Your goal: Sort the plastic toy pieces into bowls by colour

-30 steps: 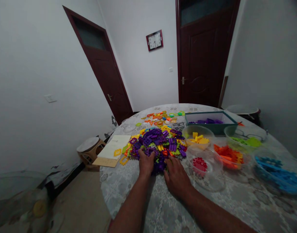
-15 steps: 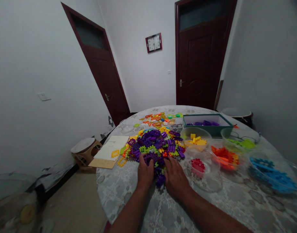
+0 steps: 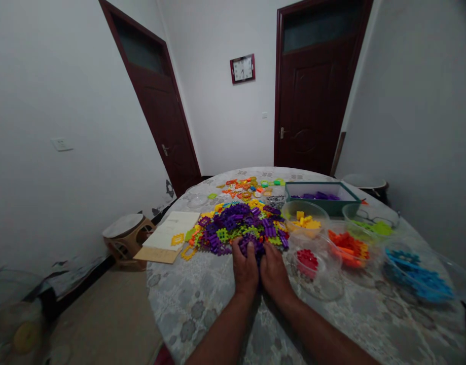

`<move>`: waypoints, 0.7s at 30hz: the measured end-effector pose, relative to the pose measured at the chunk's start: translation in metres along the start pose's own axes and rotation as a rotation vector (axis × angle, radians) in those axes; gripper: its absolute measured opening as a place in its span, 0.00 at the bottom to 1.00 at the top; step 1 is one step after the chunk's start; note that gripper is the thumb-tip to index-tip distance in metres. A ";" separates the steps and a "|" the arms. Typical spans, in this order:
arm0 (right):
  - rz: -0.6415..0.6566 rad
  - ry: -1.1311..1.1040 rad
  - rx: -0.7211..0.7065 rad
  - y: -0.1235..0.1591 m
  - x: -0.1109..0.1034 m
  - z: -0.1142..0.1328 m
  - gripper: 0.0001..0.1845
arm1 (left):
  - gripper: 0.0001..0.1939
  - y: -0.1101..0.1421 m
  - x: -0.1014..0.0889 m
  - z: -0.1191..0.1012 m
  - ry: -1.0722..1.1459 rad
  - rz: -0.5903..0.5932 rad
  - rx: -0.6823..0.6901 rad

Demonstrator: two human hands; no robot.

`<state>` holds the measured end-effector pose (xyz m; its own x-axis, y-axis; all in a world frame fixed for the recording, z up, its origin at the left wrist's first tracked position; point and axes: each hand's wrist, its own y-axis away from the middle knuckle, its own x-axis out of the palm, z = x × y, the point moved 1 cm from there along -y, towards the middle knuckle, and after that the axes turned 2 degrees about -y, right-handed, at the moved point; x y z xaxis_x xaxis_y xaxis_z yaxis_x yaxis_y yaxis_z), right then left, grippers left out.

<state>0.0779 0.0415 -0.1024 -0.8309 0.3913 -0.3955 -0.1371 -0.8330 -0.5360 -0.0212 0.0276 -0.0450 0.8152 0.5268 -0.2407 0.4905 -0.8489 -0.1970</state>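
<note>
Head view: holds purple pieces (image 3: 258, 248) between left hand (image 3: 245, 268) and right hand (image 3: 274, 271), with fingers (image 3: 269, 251) curled narrowly around them, at six o'clock of the mixed pile (image 3: 236, 220) on the surface (image 3: 206, 289); red pieces (image 3: 307, 262) at three o'clock.

Purple pieces (image 3: 252, 246) were partly hidden at lower centre.
The left hand (image 3: 246, 268) and the right hand (image 3: 275, 272) covered much of them, so the exact grip could not be told. Both forearms (image 3: 223, 332) ran off the bottom edge. At upper right, the top edge cut the door frame (image 3: 277, 96). The clock (image 3: 243, 69) had numerals too small to read.
</note>
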 end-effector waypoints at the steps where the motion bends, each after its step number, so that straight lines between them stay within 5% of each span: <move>1: -0.020 -0.011 0.023 -0.002 0.001 0.001 0.25 | 0.18 -0.001 0.001 -0.001 0.006 -0.004 -0.005; 13: -0.151 -0.147 0.225 -0.023 0.001 0.026 0.24 | 0.12 -0.011 0.006 -0.007 0.180 0.026 -0.020; 21: -0.085 -0.200 0.031 -0.033 0.008 0.076 0.21 | 0.10 -0.038 -0.006 0.016 0.314 0.067 -0.093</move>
<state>0.0352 0.0423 -0.0313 -0.9058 0.3774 -0.1924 -0.2248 -0.8132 -0.5367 -0.0490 0.0574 -0.0512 0.8944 0.4436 0.0569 0.4472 -0.8889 -0.0993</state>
